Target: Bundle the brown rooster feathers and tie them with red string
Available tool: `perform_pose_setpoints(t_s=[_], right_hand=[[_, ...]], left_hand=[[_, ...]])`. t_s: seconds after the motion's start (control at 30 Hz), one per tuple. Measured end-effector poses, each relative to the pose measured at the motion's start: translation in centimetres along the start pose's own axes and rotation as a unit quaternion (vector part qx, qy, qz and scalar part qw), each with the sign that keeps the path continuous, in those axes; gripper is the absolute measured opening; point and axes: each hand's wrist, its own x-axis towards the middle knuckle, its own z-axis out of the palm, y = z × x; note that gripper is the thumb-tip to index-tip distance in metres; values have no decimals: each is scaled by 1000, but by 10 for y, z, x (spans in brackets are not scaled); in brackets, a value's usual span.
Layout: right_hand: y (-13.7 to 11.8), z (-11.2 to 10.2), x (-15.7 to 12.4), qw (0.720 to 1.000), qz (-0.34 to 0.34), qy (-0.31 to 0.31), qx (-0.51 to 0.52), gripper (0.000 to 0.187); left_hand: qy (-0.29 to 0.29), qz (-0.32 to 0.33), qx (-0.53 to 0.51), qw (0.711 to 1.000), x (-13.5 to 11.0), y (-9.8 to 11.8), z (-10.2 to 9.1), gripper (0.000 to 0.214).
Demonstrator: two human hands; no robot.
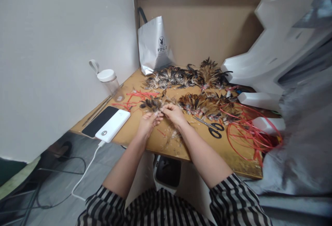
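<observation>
Close together over the table, both my hands meet at the base of a small bunch of brown and black feathers (153,103). My left hand (149,121) is closed, its fingertips pinching the quill end of the bunch. My right hand (173,114) pinches at the same spot from the right; what lies between its fingertips is too small to make out. Just right of the hands sits a row of tied feather bunches (204,104). Scissors (213,128) with black handles lie beside my right forearm. Loose feather scraps (172,134) are scattered below the hands.
Cut red strips (132,98) lie at left, a tangle of red strip (249,136) at right. More feathers (176,77) line the back before a silver bag (155,44). A phone (100,120), white power bank (112,125) and clear cup (110,82) stand left.
</observation>
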Motion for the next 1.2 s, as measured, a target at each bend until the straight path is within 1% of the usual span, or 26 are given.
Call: perform_pose_setpoints(t_s=[0.17,0.33,0.43,0.5,0.57,0.63,0.7,0.77,0.83,0.87,0.93,1.0,1.07,1.2], right_hand=[[11,1,4,999,-49,-2,-14,18],[7,0,2,998,-44,-22,-32,16],[3,-6,5,997,-54,12,-54,18],[3,-13,8,990,-93,46,-95,19],[5,-20,11,971,-146,72,-176,16],[7,-25,11,937,-192,89,-279,14],[8,-25,10,899,-224,95,-364,14],[8,-22,8,870,-250,86,-415,17],[7,-18,7,852,-277,70,-439,23],[7,-16,7,847,-287,58,-443,28],[9,-11,8,847,-298,28,-439,35],[11,-8,10,861,-293,3,-417,38],[14,-6,11,883,-274,-8,-381,37],[11,-4,10,934,-216,-25,-284,20]], left_hand=[[-11,13,18,1000,-1,-2,0,26],[1,27,34,999,0,-4,0,24],[12,46,19,999,1,-3,-1,25],[34,59,-6,998,2,-1,-1,26],[62,66,-38,995,4,0,-3,26],[82,71,-61,992,5,0,-5,26],[89,73,-69,991,6,0,-6,26],[86,70,-67,992,6,0,-6,26],[75,63,-61,993,6,1,-5,26],[68,62,-57,994,5,1,-4,25],[48,60,-49,996,3,2,-2,25],[26,57,-40,997,2,2,-1,24],[4,50,-31,998,1,2,0,23],[-16,43,-32,998,0,2,1,23]])
